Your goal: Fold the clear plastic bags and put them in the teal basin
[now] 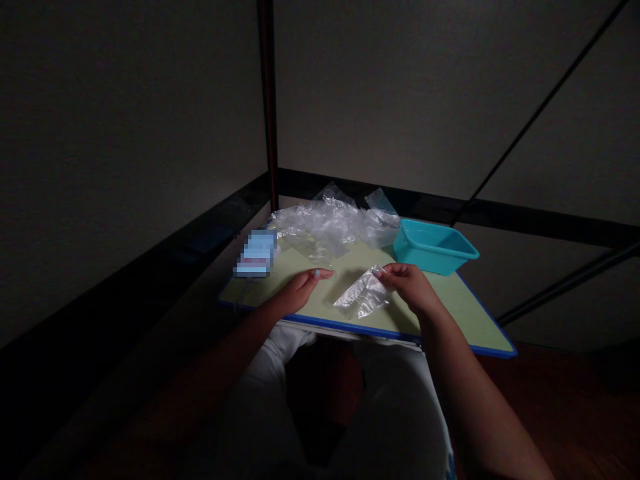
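Note:
Between the thumb and fingers of my right hand [407, 285] is a small clear plastic bag [363, 295], pinched at its upper right corner. The bag hangs over the front part of the table and slants down to the left. My left hand [301, 291] is a short way left of the bag and apart from it, fingers stretched toward it, thumb on top. No object shows clearly in that hand. Behind both hands lies a loose heap of clear plastic bags [333, 217] on the small yellow-green table [463, 310].
A turquoise plastic basin [433, 245] stands at the table's right rear. A blurred-out phone-like screen [256, 253] is at the left edge. Blue trim [350, 325] borders the table. Dark-framed wall panels rise close behind and to the left. My knees are under the front edge.

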The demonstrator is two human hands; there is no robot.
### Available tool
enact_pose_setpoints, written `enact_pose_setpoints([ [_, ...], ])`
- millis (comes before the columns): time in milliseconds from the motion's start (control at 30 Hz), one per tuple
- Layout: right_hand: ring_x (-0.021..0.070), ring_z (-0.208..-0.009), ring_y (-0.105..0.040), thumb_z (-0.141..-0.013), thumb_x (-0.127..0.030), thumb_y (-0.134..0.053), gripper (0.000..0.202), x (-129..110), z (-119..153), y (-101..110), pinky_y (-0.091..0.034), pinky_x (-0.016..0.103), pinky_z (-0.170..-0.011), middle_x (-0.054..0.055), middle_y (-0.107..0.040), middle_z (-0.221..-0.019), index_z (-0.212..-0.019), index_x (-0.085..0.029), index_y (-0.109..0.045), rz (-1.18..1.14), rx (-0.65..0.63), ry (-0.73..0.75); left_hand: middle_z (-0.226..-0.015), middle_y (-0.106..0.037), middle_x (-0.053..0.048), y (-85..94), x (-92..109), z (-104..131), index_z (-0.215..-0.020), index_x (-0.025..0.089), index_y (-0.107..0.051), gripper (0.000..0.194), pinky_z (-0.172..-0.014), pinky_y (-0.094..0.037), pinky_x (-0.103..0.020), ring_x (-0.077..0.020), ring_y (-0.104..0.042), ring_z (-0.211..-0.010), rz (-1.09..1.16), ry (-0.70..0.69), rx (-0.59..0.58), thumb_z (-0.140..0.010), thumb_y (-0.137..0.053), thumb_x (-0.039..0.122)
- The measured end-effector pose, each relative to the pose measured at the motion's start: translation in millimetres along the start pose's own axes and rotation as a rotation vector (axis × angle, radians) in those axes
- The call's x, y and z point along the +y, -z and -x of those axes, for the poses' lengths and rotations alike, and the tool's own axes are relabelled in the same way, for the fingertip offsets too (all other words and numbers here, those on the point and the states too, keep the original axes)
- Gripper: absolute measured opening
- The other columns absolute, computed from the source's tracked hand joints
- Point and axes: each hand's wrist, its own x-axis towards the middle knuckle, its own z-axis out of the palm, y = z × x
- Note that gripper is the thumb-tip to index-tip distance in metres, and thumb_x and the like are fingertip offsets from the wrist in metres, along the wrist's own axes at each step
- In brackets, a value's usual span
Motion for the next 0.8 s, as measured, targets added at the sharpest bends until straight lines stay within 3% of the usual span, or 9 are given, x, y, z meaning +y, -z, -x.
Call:
enact_pose_setpoints([
  [200,0.0118,-0.046,-0.046,-0.069,-0.051,-0.063,0.036,37,-5,8,-0.031,0.023,-0.046,0.001,-0.057,-0.052,-0.062,-0.016,-0.06,0.293,0.105,-0.057,-0.118,-0.062,-0.01,1.9,2,-1,-0.113,0.013,-0.06,0.056,-0.103,-0.039,-0.037,-0.0196,-0.056,-0.111,-0.078,-0.025,-0.014,-0.095,-0.024,0.051],
  [367,0.0178,-0.062,-0.059,-0.081,-0.041,-0.053,0.028,50,-3,7,-0.034,0.025,-0.053,0.008,-0.069,-0.072,-0.078,-0.017,-0.066,0.726,0.212,-0.026,-0.121,-0.059,-0.01,-1.5,8,-2,-0.118,0.017,-0.058,0.04,-0.102,-0.038,-0.036,-0.0208,-0.052,-0.115,-0.332,-0.186,-0.079,-0.094,-0.037,0.041],
  [467,0.0201,-0.07,-0.062,-0.085,-0.039,-0.049,0.026,51,1,3,-0.036,0.026,-0.057,0.01,-0.071,-0.081,-0.088,-0.02,-0.066,0.86,0.239,-0.023,-0.125,-0.056,-0.01,-14.0,17,-4,-0.122,0.018,-0.056,0.039,-0.103,-0.036,-0.037,-0.022,-0.048,-0.119,-0.476,-0.274,-0.186,-0.091,-0.045,0.039],
  [600,0.0209,-0.068,-0.063,-0.089,-0.036,-0.043,0.026,51,4,-1,-0.034,0.027,-0.055,0.01,-0.07,-0.078,-0.093,-0.02,-0.063,1.021,0.299,-0.066,-0.13,-0.052,-0.009,-38.1,30,-13,-0.123,0.022,-0.056,0.039,-0.102,-0.036,-0.037,-0.0233,-0.047,-0.12,-0.54,-0.349,-0.327,-0.088,-0.05,0.04],
  [800,0.0207,-0.067,-0.062,-0.09,-0.033,-0.04,0.026,50,2,0,-0.032,0.028,-0.055,0.011,-0.069,-0.076,-0.091,-0.018,-0.061,1.064,0.338,-0.123,-0.125,-0.055,-0.008,-65.3,37,-29,-0.121,0.024,-0.057,0.038,-0.099,-0.039,-0.037,-0.024,-0.05,-0.116,-0.561,-0.396,-0.368,-0.089,-0.049,0.042],
])
